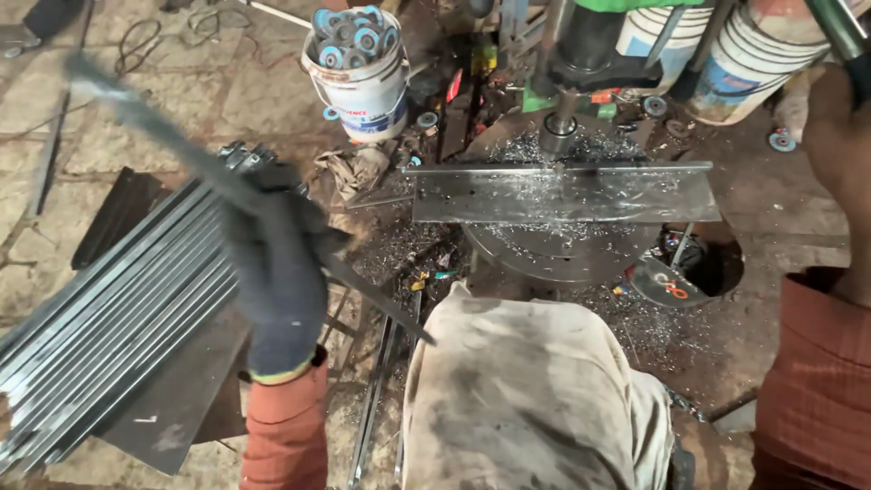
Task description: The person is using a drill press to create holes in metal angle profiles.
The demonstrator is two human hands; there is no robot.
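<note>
Two hands are at work, and only one wears a glove. The left hand [277,272], in a dark knit glove with a rust-red sleeve below it, is clenched around a long flat steel strip [163,136]. That strip runs up and away from the fist toward the far left, blurred, and its other end pokes out below the fist toward the lap. Just beside the fist, on its outer side, lies a stack of similar steel strips [109,318] on a dark sheet. The right hand [839,145] is bare and raised at the frame's edge; it is wrapped around the handle of the drill press lever [839,32], though the fingers are partly cut off. Between the two hands, a steel angle bar [562,192] rests across the round drill press table [553,254], directly under the drill chuck [558,132], with metal shavings scattered on it. Beyond the gloved fist stands a white bucket [363,91] filled with blue-centred discs. Close below, the person's dusty trouser knee [526,390] fills the foreground.
</note>
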